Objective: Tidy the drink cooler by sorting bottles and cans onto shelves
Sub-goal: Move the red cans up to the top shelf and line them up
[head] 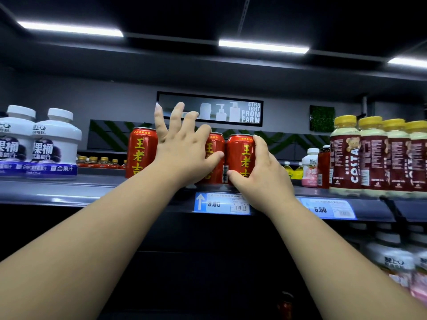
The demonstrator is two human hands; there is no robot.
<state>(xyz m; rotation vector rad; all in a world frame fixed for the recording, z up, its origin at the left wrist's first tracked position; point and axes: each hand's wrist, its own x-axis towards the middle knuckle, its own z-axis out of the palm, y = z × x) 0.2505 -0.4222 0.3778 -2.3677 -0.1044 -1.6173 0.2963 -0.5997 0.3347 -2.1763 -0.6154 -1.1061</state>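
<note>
Three red cans with yellow characters stand in a row on the upper shelf [69, 189]. The left can [139, 153] stands free. My left hand [182, 153] covers most of the middle can [216, 144], with its fingers spread straight upward and its thumb lying across the can's front. The right can [240, 155] touches the middle one, and my right hand [265, 176] grips it from the right side, with the thumb low on its front and the fingers wrapped round its top edge.
Two white jugs with purple labels [55, 144] stand at the shelf's left. Several Costa bottles with yellow caps [369, 155] and a small pink bottle [310, 167] fill the right. Price tags [221, 203] line the shelf edge. More bottles [397, 262] sit on the shelf below.
</note>
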